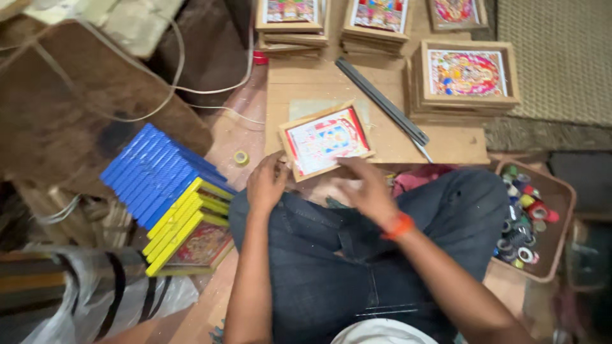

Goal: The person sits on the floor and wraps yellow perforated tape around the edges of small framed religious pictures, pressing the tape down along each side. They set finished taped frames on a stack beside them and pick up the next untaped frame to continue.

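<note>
- The left hand (266,183) curls its fingers around the lower left corner of a wooden picture frame (326,140), gripping it at the edge.
- The right hand (364,186) lies mostly open, fingers spread and blurred, its fingertips touching the frame's lower right edge; whether it grips cannot be told. An orange wristband (398,225) circles that wrist.
- The frame, holding a bright print with a red border, sits tilted on the near edge of a low wooden board (319,83), just above the person's crossed legs in dark jeans (331,255).
- To the left, a slanted row of blue and yellow frames (167,191) leans on the floor.
- On the board's far side stand several stacks of matching wooden frames (464,78), well apart from the hands.
- A cardboard tray (561,191) to the right holds many small rolls of coloured tape.
- A long dark metal strip (382,102) lies diagonally on the board, beside the held frame.
- A small tape roll (240,157) lies near the left hand.
</note>
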`<state>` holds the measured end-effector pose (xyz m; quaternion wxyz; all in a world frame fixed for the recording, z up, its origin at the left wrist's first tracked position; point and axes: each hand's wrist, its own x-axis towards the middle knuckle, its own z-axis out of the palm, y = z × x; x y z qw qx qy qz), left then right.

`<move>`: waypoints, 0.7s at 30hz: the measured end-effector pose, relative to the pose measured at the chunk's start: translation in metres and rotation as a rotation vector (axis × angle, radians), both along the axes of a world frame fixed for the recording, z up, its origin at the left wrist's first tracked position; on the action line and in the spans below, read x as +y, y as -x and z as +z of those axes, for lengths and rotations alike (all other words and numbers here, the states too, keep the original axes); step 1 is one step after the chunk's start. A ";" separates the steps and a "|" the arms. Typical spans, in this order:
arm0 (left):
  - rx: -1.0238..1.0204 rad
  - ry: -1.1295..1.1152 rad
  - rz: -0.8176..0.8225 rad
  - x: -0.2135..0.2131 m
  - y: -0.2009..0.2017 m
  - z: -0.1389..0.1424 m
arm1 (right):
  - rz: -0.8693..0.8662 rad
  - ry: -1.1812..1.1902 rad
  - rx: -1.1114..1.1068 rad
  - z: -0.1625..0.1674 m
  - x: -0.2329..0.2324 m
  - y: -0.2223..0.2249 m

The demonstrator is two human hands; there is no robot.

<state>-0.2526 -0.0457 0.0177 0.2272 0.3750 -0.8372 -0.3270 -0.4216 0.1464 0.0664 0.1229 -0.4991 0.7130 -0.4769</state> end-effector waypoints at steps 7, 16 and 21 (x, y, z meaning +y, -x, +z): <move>-0.214 -0.051 -0.170 -0.018 0.007 -0.040 | -0.666 -0.257 0.138 0.003 0.265 0.093; 0.110 -0.286 -0.227 -0.035 0.013 -0.075 | -0.061 -1.612 0.555 -0.018 0.439 0.039; 0.132 -0.326 -0.157 -0.033 0.003 -0.068 | 0.052 -1.726 0.626 -0.027 0.453 0.038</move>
